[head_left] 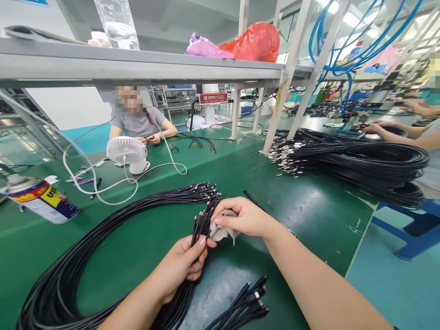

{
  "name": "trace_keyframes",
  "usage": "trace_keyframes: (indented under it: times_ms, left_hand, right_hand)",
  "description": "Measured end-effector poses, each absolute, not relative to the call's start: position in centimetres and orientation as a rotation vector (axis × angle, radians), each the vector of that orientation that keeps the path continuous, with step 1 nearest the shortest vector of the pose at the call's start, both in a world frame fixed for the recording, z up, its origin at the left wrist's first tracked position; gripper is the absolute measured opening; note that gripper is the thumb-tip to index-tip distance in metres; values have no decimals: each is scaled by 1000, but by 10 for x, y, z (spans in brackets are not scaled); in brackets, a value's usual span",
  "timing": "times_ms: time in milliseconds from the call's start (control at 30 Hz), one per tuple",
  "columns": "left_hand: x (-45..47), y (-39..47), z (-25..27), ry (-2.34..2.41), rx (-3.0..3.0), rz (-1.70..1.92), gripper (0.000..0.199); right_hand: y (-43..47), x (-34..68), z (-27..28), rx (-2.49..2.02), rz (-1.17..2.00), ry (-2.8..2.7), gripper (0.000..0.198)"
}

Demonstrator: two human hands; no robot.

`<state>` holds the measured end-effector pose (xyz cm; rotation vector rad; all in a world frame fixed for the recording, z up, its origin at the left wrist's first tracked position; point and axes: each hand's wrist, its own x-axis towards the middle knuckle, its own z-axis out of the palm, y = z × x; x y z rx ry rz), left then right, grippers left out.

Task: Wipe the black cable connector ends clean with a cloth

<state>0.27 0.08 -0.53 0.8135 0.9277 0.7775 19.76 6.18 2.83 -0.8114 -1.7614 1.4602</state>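
My left hand [187, 261] is closed around a bundle of black cables [201, 224], just below their connector ends, which point up and away from me. A crumpled pale cloth [225, 227] is pinched in my right hand [240, 215], pressed against the side of those connectors. Behind them lie more connector ends [192, 192] of black cables, whose lengths curve in a wide loop [82, 247] to the left. Nearer to me, another group of black cable ends [252, 298] rests on the green tabletop [319, 243].
A spray can [43, 199] and a small white fan [127, 151] with its cord stand at left. A large heap of black cables [343, 160] lies at right, beside the shelf posts. A pen [254, 200] lies beyond my right hand. Co-workers sit opposite and at right. An overhead shelf [154, 66] spans the table.
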Motion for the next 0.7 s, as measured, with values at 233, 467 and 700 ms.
trace_keyframes:
  times_ms: [233, 467, 700]
  left_hand:
    - [2, 0, -5, 930, 821, 787, 43]
    - [3, -2, -4, 953, 836, 799, 45]
    - [4, 0, -5, 967, 834, 781, 46]
  right_hand:
    - [68, 208, 26, -829, 1547, -1789, 20]
    - [66, 204, 28, -924, 1508, -1756, 27]
    - [61, 201, 34, -1024, 1511, -1814, 15]
